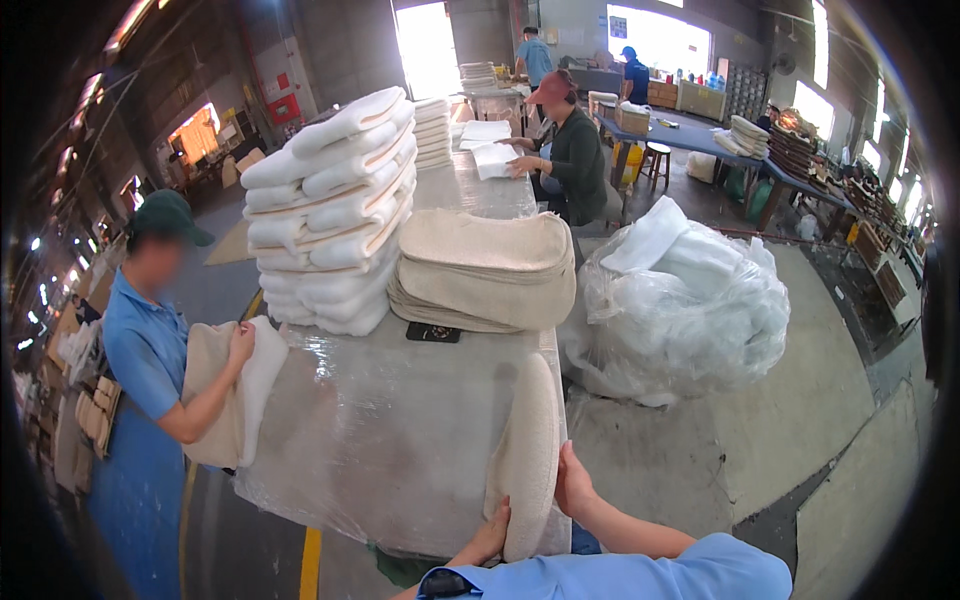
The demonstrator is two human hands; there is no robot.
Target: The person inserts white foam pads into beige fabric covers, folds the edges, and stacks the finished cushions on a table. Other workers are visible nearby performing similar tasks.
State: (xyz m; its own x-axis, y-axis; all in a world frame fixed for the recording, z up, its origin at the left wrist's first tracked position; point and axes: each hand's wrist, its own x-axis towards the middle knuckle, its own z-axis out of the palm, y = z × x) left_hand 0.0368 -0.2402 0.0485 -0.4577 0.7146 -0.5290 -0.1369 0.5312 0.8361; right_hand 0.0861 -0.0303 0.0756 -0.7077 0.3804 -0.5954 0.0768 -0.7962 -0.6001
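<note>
A long beige fabric cushion [535,450] stands tilted on its edge at the near right corner of the plastic-covered table [370,430]. My left hand [488,535] holds its lower left side, fingertips pressed to the fabric. At its right side my right hand [573,482] supports the edge, with some fingers partly hidden. Beyond it lies a stack of flat beige cushion covers [480,265], with a small black item [433,332] by its near edge. A tall pile of folded white padding [330,200] rises to the left of that stack.
At the left, a co-worker in a green cap [150,330] handles a beige cover with white padding [262,385]. Another person [575,150] works with white sheets farther along the table. A large clear bag of white stuffing [690,290] sits right of the table.
</note>
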